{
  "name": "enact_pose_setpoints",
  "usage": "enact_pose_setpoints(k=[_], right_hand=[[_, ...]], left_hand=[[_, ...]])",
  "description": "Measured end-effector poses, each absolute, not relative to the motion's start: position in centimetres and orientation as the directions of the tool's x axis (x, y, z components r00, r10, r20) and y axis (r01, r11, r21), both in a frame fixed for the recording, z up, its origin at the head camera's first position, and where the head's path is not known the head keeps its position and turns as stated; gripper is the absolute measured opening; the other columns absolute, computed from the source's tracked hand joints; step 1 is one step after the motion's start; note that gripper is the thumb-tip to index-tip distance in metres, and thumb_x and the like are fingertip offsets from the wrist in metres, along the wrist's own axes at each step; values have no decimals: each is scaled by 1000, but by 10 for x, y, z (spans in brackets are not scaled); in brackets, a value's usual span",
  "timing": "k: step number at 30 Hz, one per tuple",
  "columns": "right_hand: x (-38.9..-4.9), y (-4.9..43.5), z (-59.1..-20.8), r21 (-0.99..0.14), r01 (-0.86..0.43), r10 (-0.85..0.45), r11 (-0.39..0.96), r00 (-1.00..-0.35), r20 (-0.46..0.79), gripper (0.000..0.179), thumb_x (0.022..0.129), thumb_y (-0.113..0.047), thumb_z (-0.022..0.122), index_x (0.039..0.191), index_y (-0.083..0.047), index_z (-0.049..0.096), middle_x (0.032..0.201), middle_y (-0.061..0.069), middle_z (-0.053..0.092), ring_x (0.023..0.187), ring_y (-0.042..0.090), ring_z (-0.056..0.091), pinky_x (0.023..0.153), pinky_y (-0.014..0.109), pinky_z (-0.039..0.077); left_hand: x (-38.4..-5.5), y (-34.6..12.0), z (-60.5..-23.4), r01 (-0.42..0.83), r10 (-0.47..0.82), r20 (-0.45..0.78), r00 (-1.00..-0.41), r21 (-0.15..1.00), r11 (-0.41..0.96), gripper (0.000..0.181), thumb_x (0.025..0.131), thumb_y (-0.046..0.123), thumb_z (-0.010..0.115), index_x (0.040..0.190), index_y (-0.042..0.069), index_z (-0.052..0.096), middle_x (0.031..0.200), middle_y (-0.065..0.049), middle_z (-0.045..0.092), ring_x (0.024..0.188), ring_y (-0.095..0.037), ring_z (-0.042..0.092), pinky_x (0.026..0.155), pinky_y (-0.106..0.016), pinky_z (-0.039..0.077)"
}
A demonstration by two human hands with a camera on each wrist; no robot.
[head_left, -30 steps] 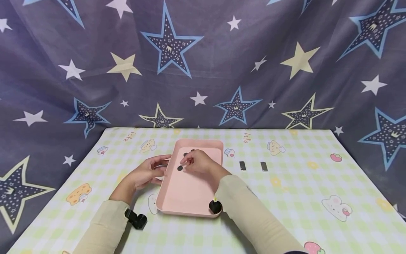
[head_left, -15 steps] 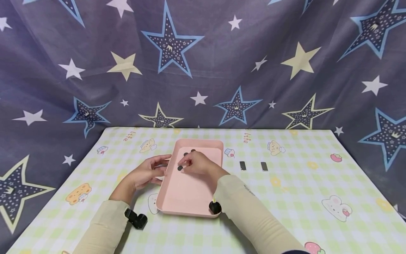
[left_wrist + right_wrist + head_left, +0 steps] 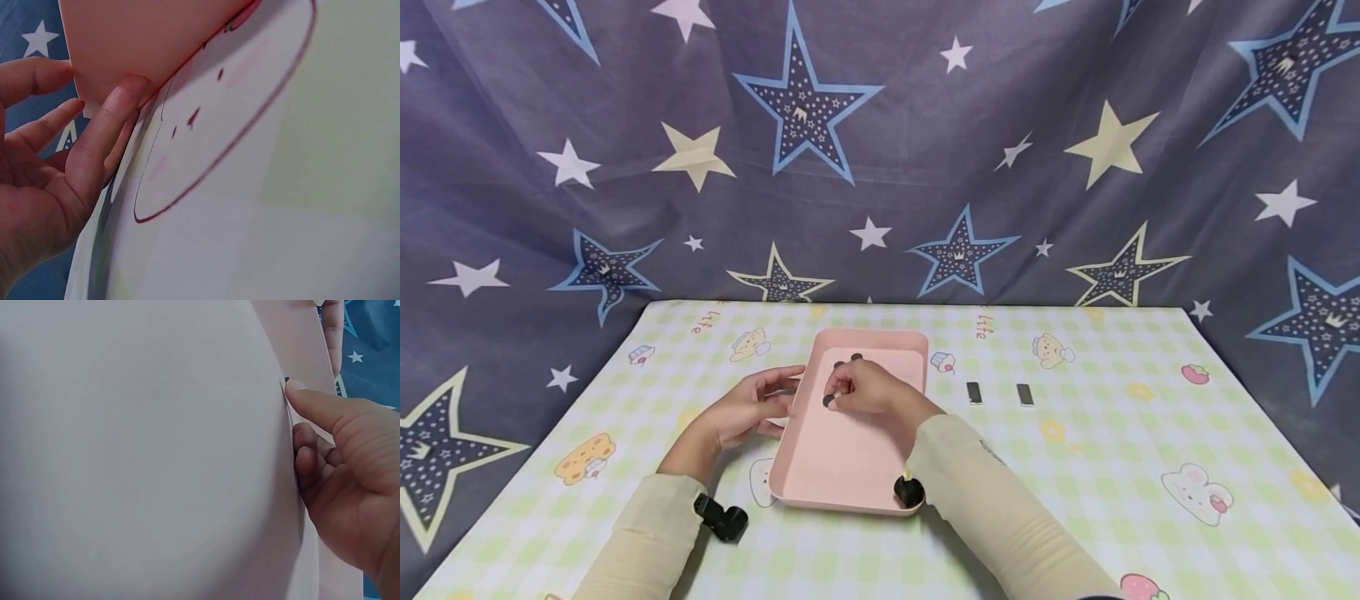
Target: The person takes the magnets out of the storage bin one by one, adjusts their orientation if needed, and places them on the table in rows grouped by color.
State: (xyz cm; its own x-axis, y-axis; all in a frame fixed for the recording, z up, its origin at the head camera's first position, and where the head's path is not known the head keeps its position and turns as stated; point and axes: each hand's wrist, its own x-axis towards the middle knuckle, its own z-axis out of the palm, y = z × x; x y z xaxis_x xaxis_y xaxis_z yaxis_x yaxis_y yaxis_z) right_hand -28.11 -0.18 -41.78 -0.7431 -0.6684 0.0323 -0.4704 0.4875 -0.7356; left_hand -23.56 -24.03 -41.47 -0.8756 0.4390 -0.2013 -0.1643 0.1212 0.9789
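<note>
Inside a pink rectangular tray point(image 3: 850, 492), my right hand point(image 3: 868, 387) pinches a small black disc point(image 3: 828, 401) between thumb and fingers, low over the tray's floor. In the right wrist view, a dark sliver of the disc point(image 3: 287, 379) shows at the thumb tip, and the other fingers curl under. Two more black discs lie farther back in the tray, a left one point(image 3: 838, 365) and a right one point(image 3: 857, 357). My left hand point(image 3: 748, 408) touches the tray's left outer wall, its thumb point(image 3: 106, 119) lying against the wall and its fingers extended.
Right of the tray, two small dark rectangular pieces lie on the checked tablecloth, a left piece point(image 3: 974, 392) and a right piece point(image 3: 1026, 394). A star-patterned curtain point(image 3: 880, 150) hangs behind the table. Black wrist cameras sit at both cuffs, one overlapping the tray's near right corner.
My right fingers have closed on the black disc, which earlier lay beside the fingertips, and it has shifted slightly right and toward me. The left hand and the tray stay in place.
</note>
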Motion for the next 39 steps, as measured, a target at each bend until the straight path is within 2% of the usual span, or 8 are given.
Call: enact_pose_setpoints(k=[7, 14, 20, 23, 31, 39], right_hand=[[-280, 3, -415, -776, -483, -696, 406, -714, 81, 11, 86, -5, 74, 96, -3, 68, 80, 2, 62, 71, 7, 54, 69, 19, 46], [-278, 5, -412, -805, -460, -692, 374, -717, 89, 9, 86, -5, 74, 94, -3, 69, 77, 1, 63, 68, 6, 55, 66, 18, 47], [-274, 5, -404, -859, -381, -668, 342, -742, 63, 11, 88, -4, 72, 98, -3, 69, 78, 3, 63, 64, 16, 60, 59, 24, 52], [-272, 6, -401, -876, -362, -662, 320, -747, 67, 12, 88, -3, 72, 99, -2, 70, 79, 4, 63, 66, 19, 61, 59, 29, 55], [-269, 8, -388, -848, -411, -627, 334, -769, 125, 13, 86, -4, 74, 99, -2, 71, 82, 1, 64, 75, 9, 58, 70, 20, 51], [-262, 17, -372, -822, -442, -637, 360, -760, 129, 11, 87, -7, 73, 98, -3, 70, 81, 1, 63, 74, 12, 57, 64, 23, 54]], left_hand=[[-236, -240, -414, -162, 447, -196, -873, 980, 113, 70, 92, 0, 59, 153, 0, 24, 144, -29, 32, 109, -21, 58, 78, -47, 57], [-235, -239, -415, -173, 445, -201, -873, 979, 104, 70, 92, -1, 59, 153, 1, 25, 144, -28, 33, 109, -22, 59, 79, -47, 57], [-234, -239, -414, -172, 439, -201, -876, 980, 104, 70, 92, -2, 58, 153, 0, 24, 144, -27, 33, 110, -23, 58, 79, -47, 57], [-234, -239, -415, -173, 441, -200, -875, 980, 102, 70, 92, -2, 58, 153, -1, 23, 143, -27, 34, 111, -23, 59, 79, -47, 57], [-235, -239, -415, -175, 441, -199, -875, 980, 96, 70, 91, -1, 59, 153, 0, 24, 142, -27, 35, 109, -22, 60, 80, -48, 57], [-235, -239, -415, -178, 432, -207, -878, 978, 108, 71, 91, -1, 60, 153, 1, 25, 143, -27, 34, 111, -24, 58, 80, -48, 56]])
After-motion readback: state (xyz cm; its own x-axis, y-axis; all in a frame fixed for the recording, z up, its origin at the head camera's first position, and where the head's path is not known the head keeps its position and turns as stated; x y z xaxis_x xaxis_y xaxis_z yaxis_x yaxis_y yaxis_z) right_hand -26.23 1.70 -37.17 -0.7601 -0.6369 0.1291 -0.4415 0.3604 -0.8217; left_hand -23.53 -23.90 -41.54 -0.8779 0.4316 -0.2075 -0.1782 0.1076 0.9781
